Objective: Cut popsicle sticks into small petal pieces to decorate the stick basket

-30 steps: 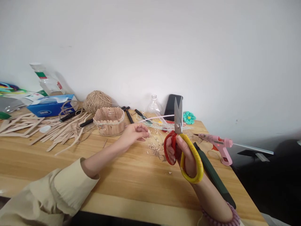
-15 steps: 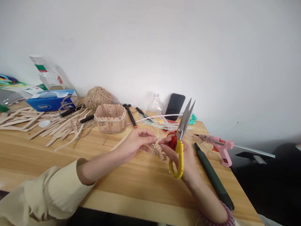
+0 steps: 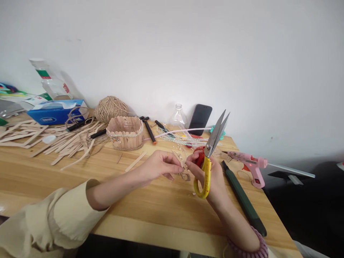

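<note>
My left hand (image 3: 161, 165) is closed in a pinch, thumb against forefinger; whatever lies between the tips is too small to make out. Just to its right, my right hand (image 3: 213, 177) holds scissors (image 3: 206, 160) with one yellow and one red handle. Their blades point up and away, slightly parted. The thumb and forefinger of that hand also meet close to the left fingertips. Small wood scraps (image 3: 185, 176) lie on the table below and behind the fingers. A single craft stick (image 3: 136, 161) rests beyond my left wrist.
A small basket of wooden sticks (image 3: 125, 141) stands behind my left hand. Twine (image 3: 111, 108), a blue tissue box (image 3: 57, 114) and loose sticks lie left. A phone (image 3: 200, 119) leans on the wall. To the right are a dark green tool (image 3: 244, 197) and a pink glue gun (image 3: 249, 165).
My left hand has shifted slightly right and down, its fingertips lower beside the right ones. The scissors' blades have tilted a little further right. The view has moved slightly.
</note>
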Action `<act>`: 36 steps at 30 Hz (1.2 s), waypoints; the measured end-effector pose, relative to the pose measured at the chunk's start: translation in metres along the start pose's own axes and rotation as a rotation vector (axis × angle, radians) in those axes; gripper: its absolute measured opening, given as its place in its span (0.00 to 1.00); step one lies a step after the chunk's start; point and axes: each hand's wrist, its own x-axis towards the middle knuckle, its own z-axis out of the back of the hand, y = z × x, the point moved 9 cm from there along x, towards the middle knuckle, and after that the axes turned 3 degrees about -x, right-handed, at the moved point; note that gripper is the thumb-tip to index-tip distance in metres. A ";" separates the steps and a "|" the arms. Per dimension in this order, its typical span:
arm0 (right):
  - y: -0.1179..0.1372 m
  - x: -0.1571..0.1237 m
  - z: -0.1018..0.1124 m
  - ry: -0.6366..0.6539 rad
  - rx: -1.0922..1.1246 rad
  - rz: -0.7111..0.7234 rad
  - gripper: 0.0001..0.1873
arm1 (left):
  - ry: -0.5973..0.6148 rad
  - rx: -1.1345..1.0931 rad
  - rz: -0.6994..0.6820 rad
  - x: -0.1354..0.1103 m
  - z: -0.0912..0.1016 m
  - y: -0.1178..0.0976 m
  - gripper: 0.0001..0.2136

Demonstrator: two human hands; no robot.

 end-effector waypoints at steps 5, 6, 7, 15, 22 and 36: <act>-0.004 0.001 -0.003 0.029 -0.003 -0.021 0.13 | 0.008 0.019 0.005 0.000 0.002 0.000 0.05; -0.005 0.001 -0.003 0.035 -0.002 -0.028 0.13 | 0.009 0.021 0.006 0.000 0.002 0.000 0.05; -0.006 0.001 -0.004 0.039 -0.001 -0.034 0.13 | 0.011 0.023 0.008 0.000 0.002 0.000 0.05; -0.009 0.001 -0.007 0.062 0.007 -0.067 0.15 | 0.049 0.072 0.036 0.001 0.000 0.003 0.03; -0.007 0.000 -0.006 0.055 -0.017 -0.072 0.14 | 0.050 0.054 0.033 -0.002 0.004 -0.010 0.05; -0.008 0.001 -0.008 0.070 -0.038 -0.058 0.13 | -0.010 -0.014 -0.017 -0.001 0.009 -0.013 0.05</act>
